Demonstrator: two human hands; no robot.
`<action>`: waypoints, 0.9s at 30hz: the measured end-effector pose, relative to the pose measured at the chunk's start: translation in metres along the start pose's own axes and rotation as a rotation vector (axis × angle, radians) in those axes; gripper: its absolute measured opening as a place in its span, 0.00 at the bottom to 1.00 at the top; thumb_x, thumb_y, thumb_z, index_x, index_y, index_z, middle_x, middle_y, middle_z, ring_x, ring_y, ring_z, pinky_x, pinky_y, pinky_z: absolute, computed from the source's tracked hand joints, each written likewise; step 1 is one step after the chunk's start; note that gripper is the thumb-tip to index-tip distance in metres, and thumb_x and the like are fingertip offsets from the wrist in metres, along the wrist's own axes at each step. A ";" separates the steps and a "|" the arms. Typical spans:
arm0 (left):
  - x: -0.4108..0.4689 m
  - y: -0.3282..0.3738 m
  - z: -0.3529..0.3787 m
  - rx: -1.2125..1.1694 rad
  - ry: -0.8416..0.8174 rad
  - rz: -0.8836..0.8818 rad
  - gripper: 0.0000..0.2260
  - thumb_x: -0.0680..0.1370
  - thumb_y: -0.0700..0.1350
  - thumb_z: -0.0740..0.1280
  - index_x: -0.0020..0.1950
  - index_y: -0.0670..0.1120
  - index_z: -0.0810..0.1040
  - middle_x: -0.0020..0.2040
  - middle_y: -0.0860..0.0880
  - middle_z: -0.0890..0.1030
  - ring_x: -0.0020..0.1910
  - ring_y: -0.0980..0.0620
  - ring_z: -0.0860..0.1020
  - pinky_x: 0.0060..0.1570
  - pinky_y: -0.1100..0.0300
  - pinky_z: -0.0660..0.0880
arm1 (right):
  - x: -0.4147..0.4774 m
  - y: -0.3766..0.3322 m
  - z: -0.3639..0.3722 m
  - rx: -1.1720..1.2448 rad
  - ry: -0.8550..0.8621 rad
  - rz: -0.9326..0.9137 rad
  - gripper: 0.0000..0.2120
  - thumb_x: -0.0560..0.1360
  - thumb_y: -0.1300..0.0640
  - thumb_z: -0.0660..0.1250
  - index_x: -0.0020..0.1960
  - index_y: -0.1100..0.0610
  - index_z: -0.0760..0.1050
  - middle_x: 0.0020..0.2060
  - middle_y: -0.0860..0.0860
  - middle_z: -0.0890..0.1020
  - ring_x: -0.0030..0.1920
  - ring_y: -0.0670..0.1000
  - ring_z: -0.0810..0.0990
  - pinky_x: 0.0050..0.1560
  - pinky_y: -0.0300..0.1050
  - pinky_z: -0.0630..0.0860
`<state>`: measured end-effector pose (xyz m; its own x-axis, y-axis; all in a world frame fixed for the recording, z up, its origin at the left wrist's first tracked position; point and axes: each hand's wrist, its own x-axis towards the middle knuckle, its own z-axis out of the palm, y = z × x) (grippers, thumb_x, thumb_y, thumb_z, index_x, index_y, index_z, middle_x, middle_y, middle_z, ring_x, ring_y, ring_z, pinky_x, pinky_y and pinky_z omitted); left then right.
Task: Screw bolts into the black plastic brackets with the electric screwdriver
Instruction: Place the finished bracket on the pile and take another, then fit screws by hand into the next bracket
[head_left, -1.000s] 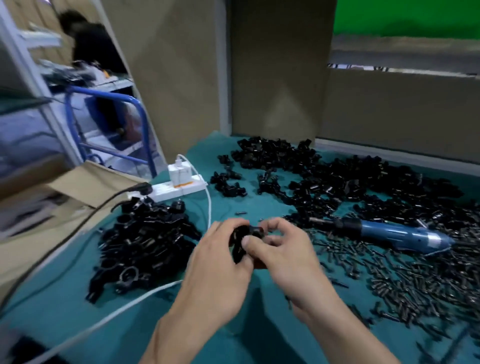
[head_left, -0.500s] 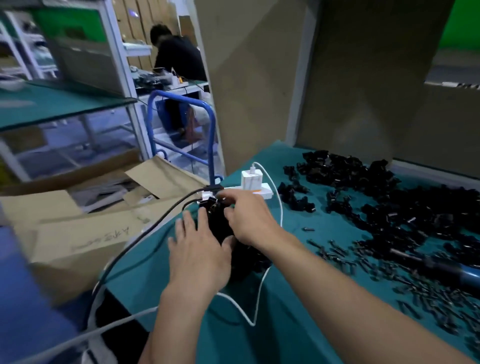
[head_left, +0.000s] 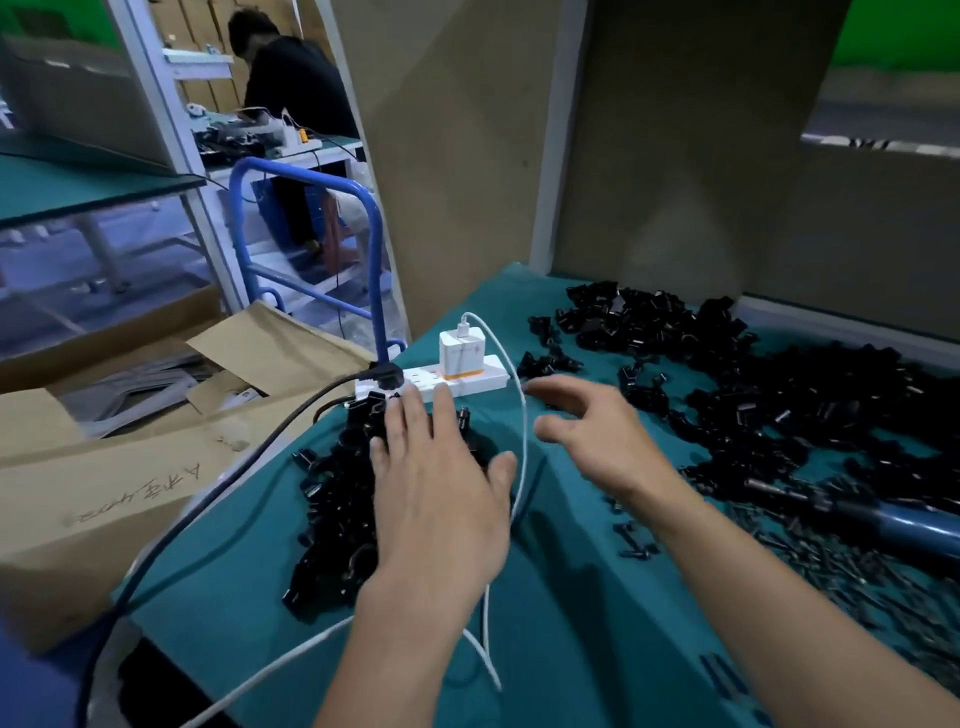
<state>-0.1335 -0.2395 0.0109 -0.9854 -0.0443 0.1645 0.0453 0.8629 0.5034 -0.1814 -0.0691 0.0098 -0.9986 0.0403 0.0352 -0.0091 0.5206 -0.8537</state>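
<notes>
While the left hand (head_left: 441, 499) spreads flat, brackets (head_left: 337, 512) lie beneath.

Teal-covered table (head_left: 571, 649), small bracket pile (head_left: 332, 499) at left, larger bracket spread (head_left: 779, 395) at right, loose bolts (head_left: 857, 582), blue electric screwdriver (head_left: 893, 522), white power strip (head_left: 483, 382)

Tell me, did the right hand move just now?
Yes. It went right: the right hand was on the bracket pile in front of the power strip, and now it is open past the white cable.
</notes>
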 end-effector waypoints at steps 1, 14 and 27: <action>0.000 0.015 0.007 0.008 -0.007 0.053 0.39 0.83 0.60 0.61 0.85 0.49 0.43 0.85 0.46 0.42 0.84 0.47 0.41 0.81 0.47 0.44 | 0.001 0.009 -0.014 -0.031 0.055 0.036 0.19 0.73 0.56 0.71 0.62 0.42 0.82 0.60 0.37 0.84 0.58 0.38 0.82 0.65 0.47 0.79; 0.037 0.159 0.160 -0.099 -0.422 0.151 0.36 0.85 0.53 0.61 0.85 0.47 0.42 0.85 0.45 0.40 0.84 0.45 0.40 0.83 0.48 0.44 | 0.018 0.122 -0.155 -0.652 0.069 0.474 0.36 0.80 0.44 0.68 0.83 0.50 0.58 0.78 0.55 0.68 0.75 0.59 0.69 0.72 0.52 0.70; 0.057 0.163 0.184 -0.302 -0.199 0.153 0.18 0.83 0.44 0.67 0.73 0.52 0.77 0.65 0.47 0.82 0.63 0.47 0.79 0.63 0.51 0.77 | 0.030 0.124 -0.146 -0.658 0.210 0.233 0.18 0.78 0.63 0.69 0.60 0.43 0.83 0.53 0.53 0.86 0.49 0.56 0.84 0.47 0.48 0.82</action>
<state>-0.2128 -0.0091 -0.0536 -0.9748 0.1973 0.1039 0.2108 0.6635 0.7179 -0.2052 0.1213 -0.0190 -0.9391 0.3406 0.0460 0.3017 0.8809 -0.3646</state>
